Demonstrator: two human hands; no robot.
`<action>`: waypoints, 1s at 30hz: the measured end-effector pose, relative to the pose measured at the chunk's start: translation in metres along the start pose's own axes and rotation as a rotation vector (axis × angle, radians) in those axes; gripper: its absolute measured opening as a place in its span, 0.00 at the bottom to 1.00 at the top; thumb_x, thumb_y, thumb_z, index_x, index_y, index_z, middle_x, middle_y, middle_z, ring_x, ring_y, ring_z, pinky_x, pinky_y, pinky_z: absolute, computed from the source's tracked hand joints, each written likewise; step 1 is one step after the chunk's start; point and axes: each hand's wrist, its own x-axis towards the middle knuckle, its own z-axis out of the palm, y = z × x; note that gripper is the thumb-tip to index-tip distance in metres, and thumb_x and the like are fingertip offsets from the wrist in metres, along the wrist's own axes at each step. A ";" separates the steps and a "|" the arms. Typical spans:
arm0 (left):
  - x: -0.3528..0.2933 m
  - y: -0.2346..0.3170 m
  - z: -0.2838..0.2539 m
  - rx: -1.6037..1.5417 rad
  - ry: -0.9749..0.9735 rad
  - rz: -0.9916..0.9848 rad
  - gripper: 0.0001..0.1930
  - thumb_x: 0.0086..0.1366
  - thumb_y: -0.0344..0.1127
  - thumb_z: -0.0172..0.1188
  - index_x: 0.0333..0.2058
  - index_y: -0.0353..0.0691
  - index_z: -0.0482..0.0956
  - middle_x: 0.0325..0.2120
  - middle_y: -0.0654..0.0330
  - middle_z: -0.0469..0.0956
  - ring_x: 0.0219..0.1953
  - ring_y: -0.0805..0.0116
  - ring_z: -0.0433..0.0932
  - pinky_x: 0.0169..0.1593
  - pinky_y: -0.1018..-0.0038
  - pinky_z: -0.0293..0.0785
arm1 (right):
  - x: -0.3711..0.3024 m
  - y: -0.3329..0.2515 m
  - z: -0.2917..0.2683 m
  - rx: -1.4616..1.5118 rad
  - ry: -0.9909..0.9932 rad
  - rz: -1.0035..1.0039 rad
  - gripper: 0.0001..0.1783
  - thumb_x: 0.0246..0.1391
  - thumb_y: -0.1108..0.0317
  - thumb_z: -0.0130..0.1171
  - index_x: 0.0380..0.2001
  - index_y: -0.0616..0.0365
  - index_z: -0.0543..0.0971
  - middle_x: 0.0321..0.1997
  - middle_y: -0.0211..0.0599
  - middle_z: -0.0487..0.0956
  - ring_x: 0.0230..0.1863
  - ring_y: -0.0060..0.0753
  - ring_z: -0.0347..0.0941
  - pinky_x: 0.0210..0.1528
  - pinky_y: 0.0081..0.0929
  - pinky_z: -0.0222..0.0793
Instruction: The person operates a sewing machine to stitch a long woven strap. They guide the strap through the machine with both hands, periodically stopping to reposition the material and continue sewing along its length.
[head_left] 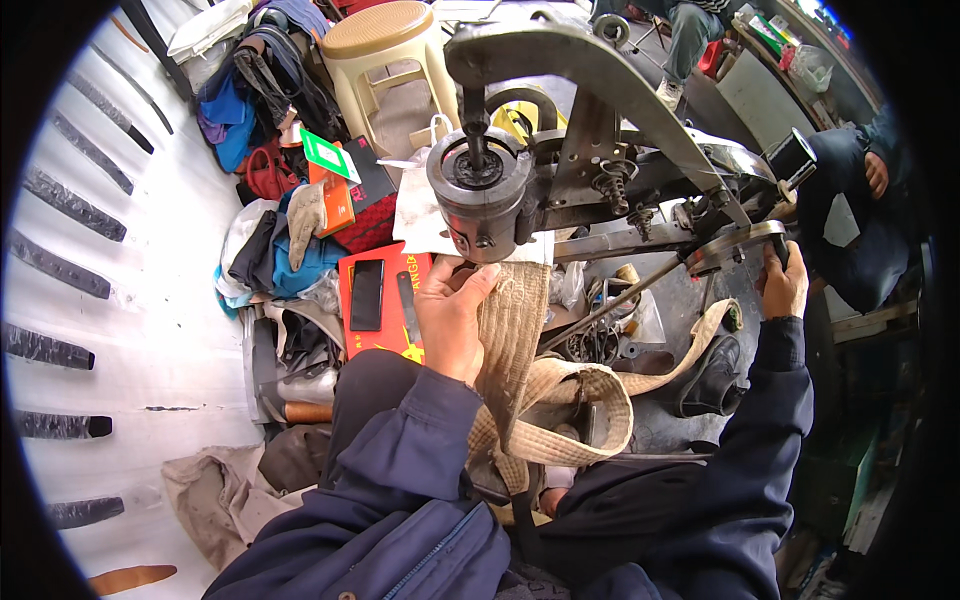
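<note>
A hand-cranked sewing machine (480,205) of dark, worn metal stands in front of me, its round head at the upper middle. Just below that head, my left hand (450,325) grips the edge of a wide beige webbing strap (515,320), thumb on top. The strap's upper end runs under the head, where the needle area is hidden. Lower down it loops over my lap and trails off to the right. My right hand (785,285) is closed around the dark handle (779,243) on the rim of the machine's handwheel (730,250).
Left of the machine lie a black phone (367,295) and a knife (408,305) on a red box. Behind stands a beige plastic stool (385,60). Clothes and bags (265,90) are heaped at the left. Another person's hand (876,175) shows at the right.
</note>
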 end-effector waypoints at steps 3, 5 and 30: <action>0.000 0.000 -0.003 -0.004 -0.010 -0.032 0.15 0.60 0.21 0.64 0.46 0.34 0.80 0.40 0.61 0.83 0.40 0.75 0.80 0.48 0.78 0.74 | 0.018 0.032 0.003 -0.054 -0.025 0.155 0.17 0.62 0.54 0.55 0.41 0.58 0.74 0.28 0.47 0.79 0.26 0.45 0.78 0.28 0.39 0.69; 0.000 0.000 -0.006 0.016 -0.048 -0.028 0.13 0.62 0.24 0.63 0.47 0.35 0.80 0.40 0.62 0.82 0.40 0.75 0.79 0.48 0.77 0.74 | 0.024 0.046 0.006 -0.154 -0.011 0.083 0.19 0.62 0.51 0.55 0.40 0.57 0.73 0.32 0.52 0.81 0.33 0.53 0.80 0.34 0.43 0.70; -0.021 -0.008 -0.027 0.089 -0.195 -0.285 0.10 0.66 0.37 0.65 0.37 0.36 0.79 0.27 0.71 0.76 0.29 0.84 0.67 0.33 0.81 0.65 | 0.031 0.050 0.000 0.052 -0.156 0.182 0.12 0.63 0.59 0.57 0.36 0.57 0.73 0.18 0.32 0.69 0.14 0.27 0.67 0.17 0.28 0.63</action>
